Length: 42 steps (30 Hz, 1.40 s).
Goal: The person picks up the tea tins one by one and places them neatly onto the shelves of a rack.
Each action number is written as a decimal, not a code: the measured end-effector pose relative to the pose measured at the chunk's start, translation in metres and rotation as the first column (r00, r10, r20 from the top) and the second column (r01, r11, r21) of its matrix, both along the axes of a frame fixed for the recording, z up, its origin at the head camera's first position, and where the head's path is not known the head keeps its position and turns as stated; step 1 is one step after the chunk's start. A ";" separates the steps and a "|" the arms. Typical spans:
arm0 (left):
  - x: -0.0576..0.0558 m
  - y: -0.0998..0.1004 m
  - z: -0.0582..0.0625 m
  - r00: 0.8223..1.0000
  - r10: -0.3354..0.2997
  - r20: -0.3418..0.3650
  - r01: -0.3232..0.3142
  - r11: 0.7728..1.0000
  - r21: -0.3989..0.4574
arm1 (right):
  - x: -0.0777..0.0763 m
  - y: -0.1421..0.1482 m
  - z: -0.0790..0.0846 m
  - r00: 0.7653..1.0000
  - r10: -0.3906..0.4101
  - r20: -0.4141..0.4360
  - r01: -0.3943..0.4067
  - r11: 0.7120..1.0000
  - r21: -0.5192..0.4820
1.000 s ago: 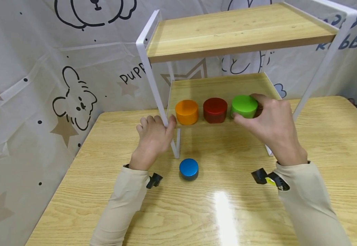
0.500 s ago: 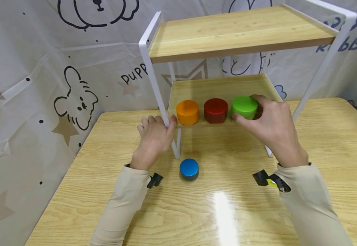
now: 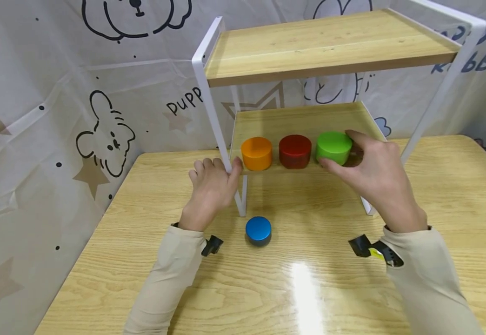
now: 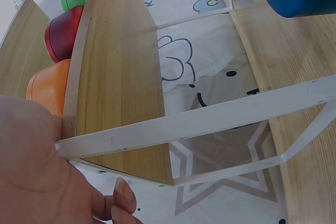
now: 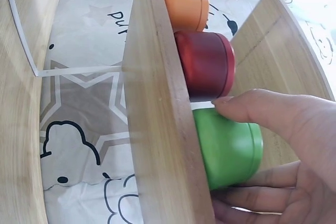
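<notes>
A green round lidded tin [image 3: 333,148] stands at the right of the lower shelf board [image 3: 301,116]. My right hand [image 3: 378,174] curls round it, thumb at the front and fingers on the far right side. Beside it stand a dark red tin [image 3: 295,152] and an orange tin [image 3: 256,153], in a row along the front edge. My left hand [image 3: 213,186] grips the shelf's white left post [image 3: 217,121] at the lower board. In the left wrist view its thumb side is close to the orange tin [image 4: 50,87]. A blue tin [image 3: 258,230] stands on the table.
The upper wooden board [image 3: 330,44] overhangs the lower one. White metal legs [image 3: 368,204] support the shelf on the wooden table [image 3: 163,260]. A printed cloth [image 3: 150,83] with cartoon drawings hangs behind.
My right hand has shifted slightly right relative to the green tin, its fingers a little looser round it. The left hand keeps its hold on the post. The tins stay in their places.
</notes>
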<state>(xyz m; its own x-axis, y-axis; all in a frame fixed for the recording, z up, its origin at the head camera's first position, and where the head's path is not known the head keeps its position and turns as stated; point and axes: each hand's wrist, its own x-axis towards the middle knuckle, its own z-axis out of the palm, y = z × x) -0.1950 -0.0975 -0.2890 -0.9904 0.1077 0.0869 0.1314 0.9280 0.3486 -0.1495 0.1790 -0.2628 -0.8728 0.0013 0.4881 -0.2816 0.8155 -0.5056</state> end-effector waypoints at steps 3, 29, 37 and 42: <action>0.000 0.000 0.000 1.000 0.003 0.002 -0.003 1.000 -0.003 | 0.002 0.002 0.001 1.000 0.013 0.019 -0.013 1.000 0.000; 0.000 0.000 -0.001 1.000 0.003 0.001 -0.003 1.000 -0.013 | 0.042 0.019 0.015 0.983 -0.047 -0.177 0.040 0.998 -0.045; -0.001 0.000 -0.001 1.000 -0.008 -0.004 0.008 1.000 -0.006 | 0.048 0.012 0.019 0.952 0.004 -0.307 -0.023 0.998 -0.060; -0.001 0.000 -0.001 1.000 -0.008 -0.010 0.008 1.000 -0.006 | 0.051 0.009 0.020 0.945 0.022 -0.327 -0.044 0.997 -0.061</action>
